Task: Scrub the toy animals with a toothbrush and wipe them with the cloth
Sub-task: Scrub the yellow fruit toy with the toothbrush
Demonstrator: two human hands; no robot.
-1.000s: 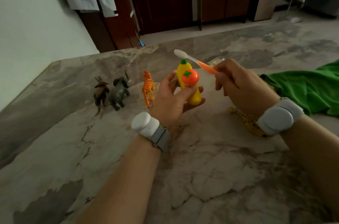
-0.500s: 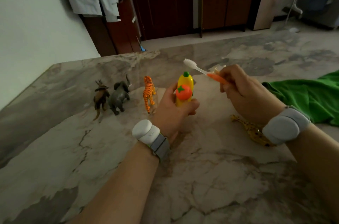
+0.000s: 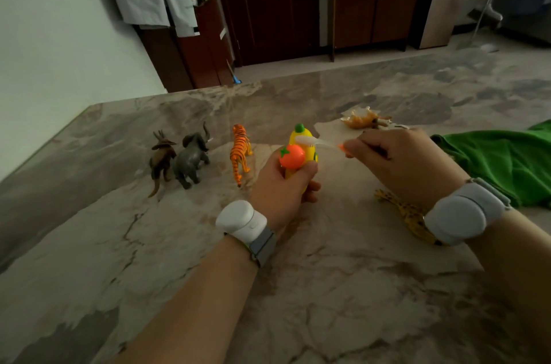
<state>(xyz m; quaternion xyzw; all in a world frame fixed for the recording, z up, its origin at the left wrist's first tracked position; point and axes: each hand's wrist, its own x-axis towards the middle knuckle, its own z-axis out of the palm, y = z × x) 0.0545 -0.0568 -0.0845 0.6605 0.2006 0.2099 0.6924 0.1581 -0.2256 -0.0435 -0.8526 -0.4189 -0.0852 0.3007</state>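
So what could go wrong here: our left hand point(image 3: 280, 184) is wrapped only round the lower half of the yellow toy point(image 3: 301, 132), thumb pressed just under its orange ball point(image 3: 292, 156). A hard sideways scrub could twist it loose. If it drops, the tiger point(image 3: 240, 152) stands right next to that hand, with the elephant point(image 3: 192, 157) and the brown horned animal point(image 3: 162, 155) bunched further toward the left edge of the tabletop point(image 3: 328, 289), so we'd guess they topple together. Our right hand point(image 3: 399, 163) pinches the toothbrush point(image 3: 313, 143) by the orange part of its handle, fingers curled. It's a thin grip, so it could roll on us. That wrist also hangs over the spotted toy point(image 3: 408, 211) lying flat, easy to sweep away. The brush runs roughly left-right across the tabletop, head pointing left and at the yellow toy's upper body. It's blurred, so we can't tell if the bristles touch. The toy is held over the middle of the tabletop, long axis upright, green tip up. The green cloth point(image 3: 501, 160) sits by the right edge.
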